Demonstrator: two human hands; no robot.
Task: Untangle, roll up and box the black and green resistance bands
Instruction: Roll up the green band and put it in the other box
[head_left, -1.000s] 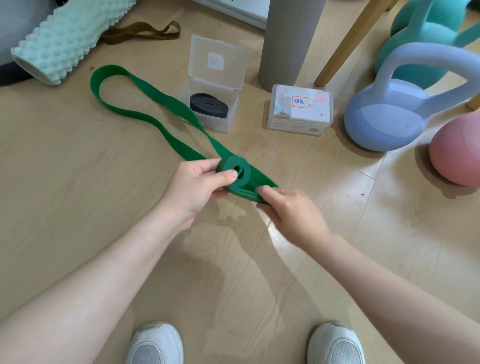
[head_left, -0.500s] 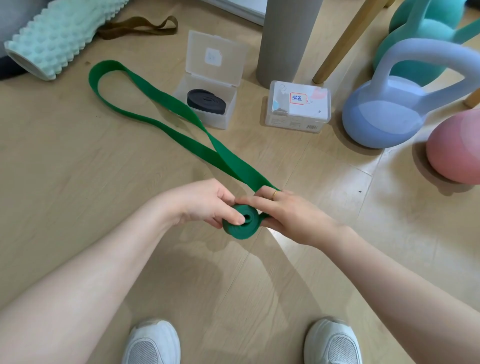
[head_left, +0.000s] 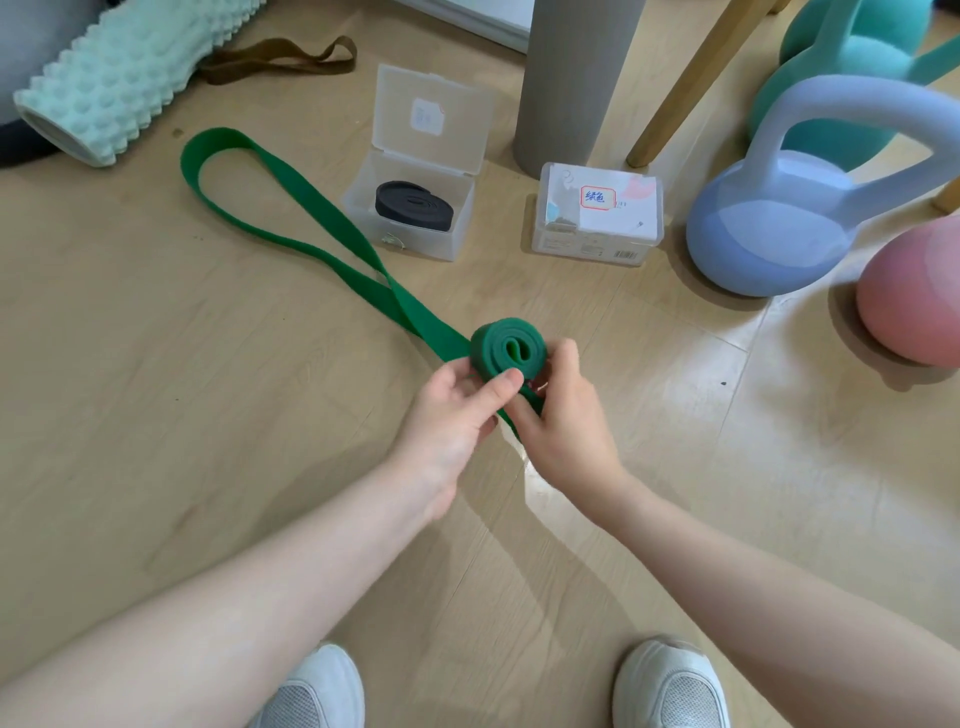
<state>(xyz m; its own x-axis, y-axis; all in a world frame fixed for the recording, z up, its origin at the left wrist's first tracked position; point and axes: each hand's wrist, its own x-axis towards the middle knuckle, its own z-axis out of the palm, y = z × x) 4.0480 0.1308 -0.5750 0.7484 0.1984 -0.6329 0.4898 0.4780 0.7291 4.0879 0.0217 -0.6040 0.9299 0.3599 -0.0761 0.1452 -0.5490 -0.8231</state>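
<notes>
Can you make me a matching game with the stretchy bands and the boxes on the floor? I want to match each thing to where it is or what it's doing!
Things:
1. green resistance band
2. black resistance band
3. box with the red-framed label
4. brown band

States:
A. lid shut, standing beside the lilac kettlebell
B. partly rolled, held in the left hand and right hand
C. lying loose by the mint foam roller
D. rolled up inside the open clear box

Pairs: 1-B, 2-D, 3-A, 4-C
</notes>
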